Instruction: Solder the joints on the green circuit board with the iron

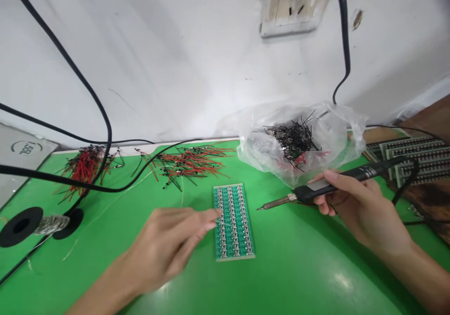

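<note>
A green circuit board panel (242, 221) with rows of small silver parts lies flat on the green work surface (281, 277). Over its left edge my left hand (168, 244) pinches a thin solder wire (225, 223) between thumb and fingertips, the wire's end reaching over the board. To the right, my right hand (362, 212) grips a black soldering iron (326, 183) like a pen. The iron's metal tip points left and stops just right of the board, apart from it.
A solder spool (52, 224) lies at the left. Red and black wires (190, 160) are heaped along the back. A clear plastic bag (253, 146) holds black wired pieces. More boards (418, 155) are stacked at right. Black cables (105, 118) cross the left side; a wall socket (295, 10) is above.
</note>
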`<state>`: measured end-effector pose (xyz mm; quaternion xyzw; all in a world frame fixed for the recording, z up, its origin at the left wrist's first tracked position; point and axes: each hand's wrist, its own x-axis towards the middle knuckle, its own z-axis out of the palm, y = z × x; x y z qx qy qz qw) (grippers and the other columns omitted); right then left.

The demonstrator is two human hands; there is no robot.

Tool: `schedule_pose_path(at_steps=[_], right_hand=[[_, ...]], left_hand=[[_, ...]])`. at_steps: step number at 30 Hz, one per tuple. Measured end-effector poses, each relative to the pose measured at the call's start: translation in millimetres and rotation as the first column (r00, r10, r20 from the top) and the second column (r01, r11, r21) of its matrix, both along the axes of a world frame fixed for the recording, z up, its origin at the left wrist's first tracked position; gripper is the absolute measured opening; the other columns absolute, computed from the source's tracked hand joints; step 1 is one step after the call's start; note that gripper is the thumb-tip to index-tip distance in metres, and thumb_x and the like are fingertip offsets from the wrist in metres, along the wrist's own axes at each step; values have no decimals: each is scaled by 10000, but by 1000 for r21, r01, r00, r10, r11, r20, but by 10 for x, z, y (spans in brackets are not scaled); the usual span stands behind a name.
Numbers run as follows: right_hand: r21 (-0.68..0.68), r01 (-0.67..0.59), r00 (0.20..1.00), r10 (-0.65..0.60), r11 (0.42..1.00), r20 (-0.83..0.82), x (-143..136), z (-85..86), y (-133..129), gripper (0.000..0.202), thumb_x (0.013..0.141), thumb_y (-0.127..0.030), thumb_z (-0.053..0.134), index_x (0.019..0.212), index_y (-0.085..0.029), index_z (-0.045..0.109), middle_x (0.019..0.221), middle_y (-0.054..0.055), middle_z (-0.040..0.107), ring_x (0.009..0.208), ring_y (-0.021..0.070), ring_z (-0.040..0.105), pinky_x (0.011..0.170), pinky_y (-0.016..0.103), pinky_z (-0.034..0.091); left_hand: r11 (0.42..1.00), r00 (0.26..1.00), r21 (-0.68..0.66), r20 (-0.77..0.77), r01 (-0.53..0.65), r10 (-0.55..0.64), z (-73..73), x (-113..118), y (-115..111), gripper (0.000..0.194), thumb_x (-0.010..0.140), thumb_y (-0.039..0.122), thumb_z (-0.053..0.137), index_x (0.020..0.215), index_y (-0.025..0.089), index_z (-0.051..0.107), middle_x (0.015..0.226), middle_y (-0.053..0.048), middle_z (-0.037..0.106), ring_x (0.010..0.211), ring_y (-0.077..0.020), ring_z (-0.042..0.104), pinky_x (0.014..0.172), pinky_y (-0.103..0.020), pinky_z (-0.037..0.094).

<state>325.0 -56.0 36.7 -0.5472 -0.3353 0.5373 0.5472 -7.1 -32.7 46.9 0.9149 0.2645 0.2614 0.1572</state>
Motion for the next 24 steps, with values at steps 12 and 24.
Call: schedule_pose_path(at_steps=[12,24], right_hand=[[-13,13,999,-13,1000,29,-27,19,4,280,736,-440,786,656,-172,792,505,38,670,411,133,576,375,224,420],[21,19,999,-20,1000,48,-2,45,3,285,713,-448,797,630,-176,787,501,48,666,400,153,570,356,251,415]], left_hand=[[828,983,555,-90,-85,161,-23,-70,18,450,930,74,590,1371,56,502,637,29,546,582,-111,446,516,-262,381],[688,979,722,-185,77,85,115,-17,107,368,869,77,606,1225,-15,583,716,-51,665,639,-161,545,506,-293,436]])
